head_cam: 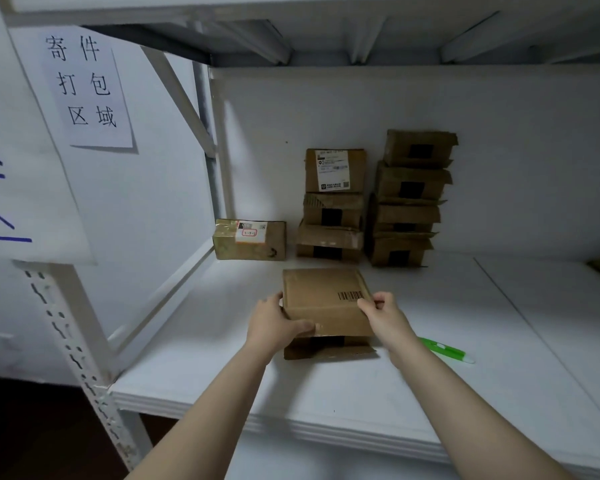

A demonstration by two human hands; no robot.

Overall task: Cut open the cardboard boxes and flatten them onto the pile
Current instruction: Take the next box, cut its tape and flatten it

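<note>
Your left hand [274, 323] grips the near left corner of the cardboard box [323, 299], thumb lying on top, while your right hand [381, 313] pinches its right edge just beside the barcode. The box sits at the middle of the white shelf [222, 375], over more brown cardboard [326, 349] that shows under its near edge. A green cutter [444, 349] lies on the shelf just right of your right wrist, and against the back wall stand two stacks of boxes [333, 206] [409, 199], with a taped box [250, 239] to their left.
</note>
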